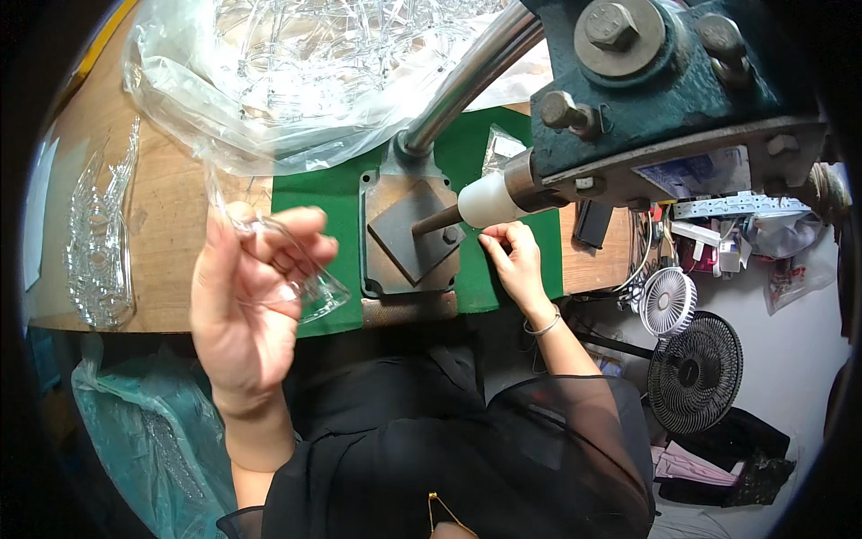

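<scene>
My left hand (251, 314) is raised at the left of the press, palm up, with its fingers curled round a clear plastic eyeglass frame (325, 295). Part of the frame sticks out past the fingers on the right. Right of the press base, my right hand (516, 260) rests low over the green mat (530, 301), thumb and forefinger pinched together. Whatever lies between those fingertips is too small to make out. Between the hands stands a hand press with a dark diamond-shaped plate (395, 235) on its base, and a white collar (485, 199) round its ram.
A large clear bag (162, 99) full of transparent frames covers the back of the wooden table. More clear frames (99, 251) lie stacked at the left. The green press head (664, 99) overhangs the right side. Two fans (696, 373) and a teal bag (153, 431) are below table level.
</scene>
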The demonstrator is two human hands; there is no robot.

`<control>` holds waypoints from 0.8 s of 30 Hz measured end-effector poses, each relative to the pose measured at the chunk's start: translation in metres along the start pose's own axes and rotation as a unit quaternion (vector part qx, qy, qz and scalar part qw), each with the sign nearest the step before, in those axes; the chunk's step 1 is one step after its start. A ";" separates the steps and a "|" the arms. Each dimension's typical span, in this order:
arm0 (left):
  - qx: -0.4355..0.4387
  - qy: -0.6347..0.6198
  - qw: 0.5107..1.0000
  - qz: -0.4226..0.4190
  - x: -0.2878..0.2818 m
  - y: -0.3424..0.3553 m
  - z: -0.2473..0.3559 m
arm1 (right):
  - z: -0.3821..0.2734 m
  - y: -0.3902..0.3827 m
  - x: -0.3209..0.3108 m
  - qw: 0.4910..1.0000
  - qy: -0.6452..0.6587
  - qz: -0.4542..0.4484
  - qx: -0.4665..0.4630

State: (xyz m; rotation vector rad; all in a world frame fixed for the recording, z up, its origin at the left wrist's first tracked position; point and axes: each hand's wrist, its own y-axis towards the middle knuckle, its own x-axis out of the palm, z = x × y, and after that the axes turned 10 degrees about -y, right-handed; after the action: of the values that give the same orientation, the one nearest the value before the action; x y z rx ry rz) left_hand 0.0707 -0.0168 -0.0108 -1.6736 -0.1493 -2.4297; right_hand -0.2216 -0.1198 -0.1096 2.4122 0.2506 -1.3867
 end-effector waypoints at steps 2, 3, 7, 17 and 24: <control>0.053 0.116 0.991 0.046 0.009 -0.007 -0.014 | 0.000 -0.001 0.002 1.000 0.002 0.015 -0.008; 0.099 0.177 0.978 0.042 0.010 -0.008 -0.020 | 0.000 -0.002 0.004 1.000 0.006 0.021 -0.013; 0.104 0.255 0.960 -0.051 0.008 -0.008 -0.034 | 0.004 0.003 0.000 0.997 -0.055 -0.028 -0.037; -0.028 0.358 0.928 -0.101 0.017 -0.030 -0.062 | -0.134 0.017 -0.077 0.929 0.191 -0.094 -0.303; -0.026 0.384 0.917 -0.102 0.022 -0.032 -0.058 | -0.127 0.017 -0.070 0.918 0.237 -0.099 -0.301</control>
State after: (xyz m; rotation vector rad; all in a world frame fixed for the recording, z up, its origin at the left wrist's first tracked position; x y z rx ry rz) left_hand 0.0032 0.0013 -0.0102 -0.6249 -0.1455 -3.0604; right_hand -0.1495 -0.0861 0.0126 2.1695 0.9178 -0.6167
